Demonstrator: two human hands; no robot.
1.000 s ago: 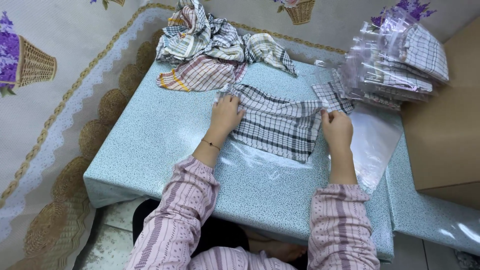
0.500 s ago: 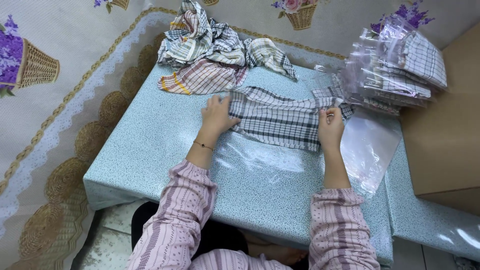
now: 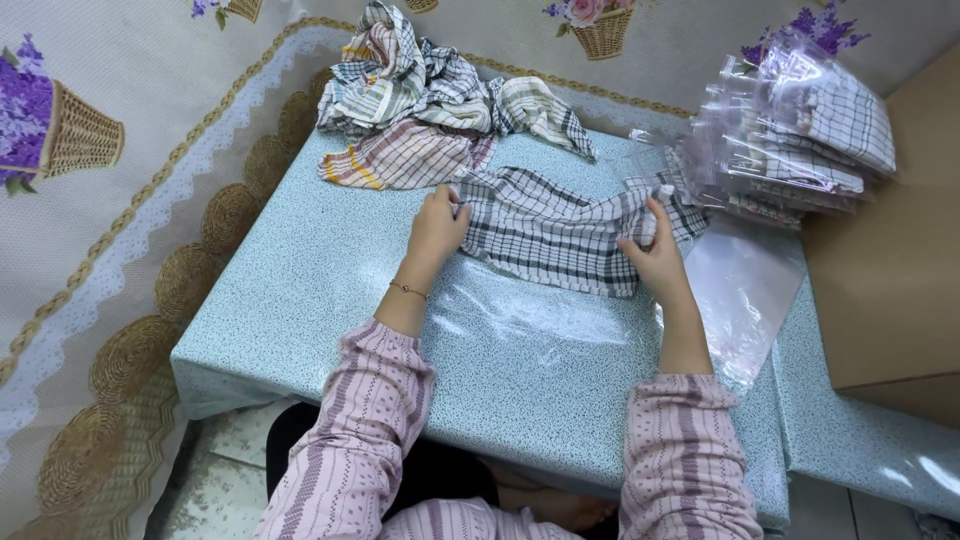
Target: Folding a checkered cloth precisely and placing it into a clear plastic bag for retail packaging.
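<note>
The checked cloth lies rumpled across the middle of the blue table. Your left hand pinches its left edge, wrist bent back; your right hand grips the right end, fingers curled under. The fold hides your fingertips. Bagged cloths are stacked beyond, partly blurred.

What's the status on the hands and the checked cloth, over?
Left hand grips checked cloth at its left end. Right hand grips its right end. Cloth bunched flat on table. Loose cloth pile behind, bagged stack right, both apart.
</note>
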